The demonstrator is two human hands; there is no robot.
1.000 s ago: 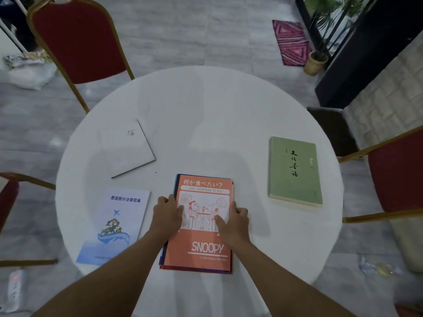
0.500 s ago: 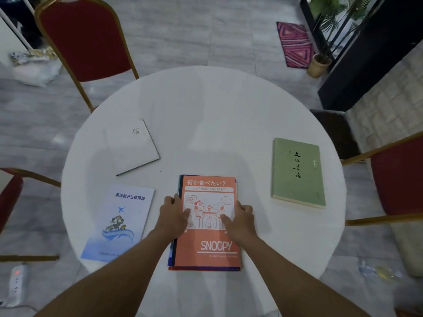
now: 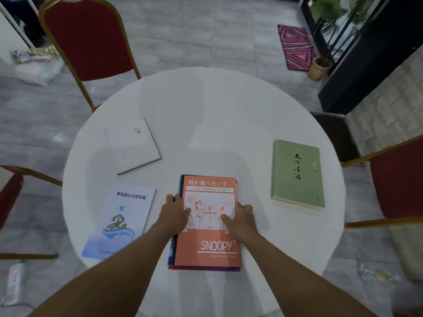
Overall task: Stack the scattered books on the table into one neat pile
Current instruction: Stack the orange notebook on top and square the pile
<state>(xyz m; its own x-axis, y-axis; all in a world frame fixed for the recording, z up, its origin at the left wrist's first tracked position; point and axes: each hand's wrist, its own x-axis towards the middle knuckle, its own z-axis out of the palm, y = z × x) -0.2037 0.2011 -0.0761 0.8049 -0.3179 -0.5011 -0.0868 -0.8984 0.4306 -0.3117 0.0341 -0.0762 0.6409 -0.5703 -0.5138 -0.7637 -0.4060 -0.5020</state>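
A small pile of books lies near the front of the round white table (image 3: pixel 206 115), topped by an orange Snoopy book (image 3: pixel 210 245); dark blue and red covers peek out beneath it. My left hand (image 3: pixel 175 213) grips the pile's left edge and my right hand (image 3: pixel 241 217) grips its right edge, thumbs on the cover. A light blue booklet (image 3: pixel 121 218) lies flat to the left. Further back on the left sits a white book (image 3: pixel 132 145), turned at an angle. A green book (image 3: pixel 296 173) rests at the right.
Red chairs with gold frames stand at the back left (image 3: pixel 89 35), at the right (image 3: pixel 396 179) and at the left edge (image 3: pixel 9 193). A potted plant (image 3: pixel 320 67) and a pink rug (image 3: pixel 295 46) are on the floor beyond. A power strip (image 3: pixel 14 282) lies at the lower left.
Both hands have slid slightly outward, from resting on the Snoopy cover to the pile's side edges. The other books have not moved.
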